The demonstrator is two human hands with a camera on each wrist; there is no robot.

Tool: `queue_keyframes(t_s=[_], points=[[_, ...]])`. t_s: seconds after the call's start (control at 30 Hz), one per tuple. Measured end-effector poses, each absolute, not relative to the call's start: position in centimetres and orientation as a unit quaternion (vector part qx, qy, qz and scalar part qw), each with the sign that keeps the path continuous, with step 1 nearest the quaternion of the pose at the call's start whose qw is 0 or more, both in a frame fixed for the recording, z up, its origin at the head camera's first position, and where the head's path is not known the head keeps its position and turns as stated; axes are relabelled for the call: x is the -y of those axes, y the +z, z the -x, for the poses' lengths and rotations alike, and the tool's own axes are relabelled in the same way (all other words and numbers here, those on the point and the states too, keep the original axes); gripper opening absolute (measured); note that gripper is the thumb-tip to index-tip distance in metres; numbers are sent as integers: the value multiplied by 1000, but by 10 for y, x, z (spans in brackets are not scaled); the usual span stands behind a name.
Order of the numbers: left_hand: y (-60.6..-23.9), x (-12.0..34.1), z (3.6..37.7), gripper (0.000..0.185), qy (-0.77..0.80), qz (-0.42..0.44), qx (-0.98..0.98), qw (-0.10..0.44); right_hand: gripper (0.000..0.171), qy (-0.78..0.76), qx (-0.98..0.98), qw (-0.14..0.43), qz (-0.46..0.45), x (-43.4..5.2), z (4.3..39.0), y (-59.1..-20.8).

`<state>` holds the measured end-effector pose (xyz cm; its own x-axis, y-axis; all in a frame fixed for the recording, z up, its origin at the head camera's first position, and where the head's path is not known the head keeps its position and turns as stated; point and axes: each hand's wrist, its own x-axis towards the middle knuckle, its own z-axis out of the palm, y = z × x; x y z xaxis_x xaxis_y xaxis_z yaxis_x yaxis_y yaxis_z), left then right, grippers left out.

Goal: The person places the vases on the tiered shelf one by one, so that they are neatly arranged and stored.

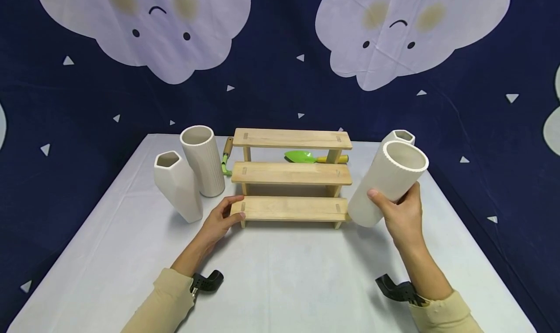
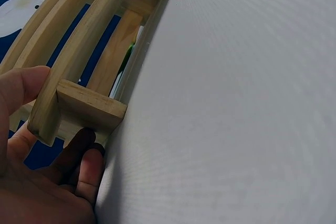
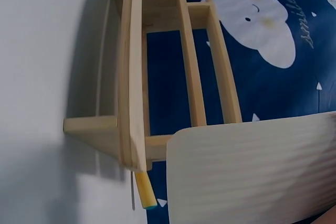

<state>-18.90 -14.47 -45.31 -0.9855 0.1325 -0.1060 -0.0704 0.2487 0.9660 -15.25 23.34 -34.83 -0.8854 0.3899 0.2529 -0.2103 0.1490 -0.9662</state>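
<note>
A three-step wooden stand (image 1: 290,173) sits in the middle of the white table. My left hand (image 1: 217,223) grips the left end of its lowest step; in the left wrist view, the thumb and fingers (image 2: 88,174) lie around the board's end. In my right hand (image 1: 404,219) is a white ribbed cylindrical vase (image 1: 380,184), held tilted with its mouth toward the upper right. Its base is beside the right end of the lowest step; whether they touch I cannot tell. The right wrist view shows the vase's ribbed side (image 3: 247,177) close up.
On the left stand a white faceted vase (image 1: 179,187) and another ribbed vase (image 1: 203,165). A second faceted vase (image 1: 395,136) is partly hidden behind the held one. Behind the stand lie a green trowel (image 1: 302,156) and a small green tool with a wooden handle (image 1: 228,147).
</note>
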Motion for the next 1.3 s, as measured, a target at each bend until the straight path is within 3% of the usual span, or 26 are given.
queue_keyframes(t_s=[1.3], points=[[-456, 146, 191, 52, 608, -24, -789, 83, 67, 656, 736, 167, -21, -182, 166, -354]])
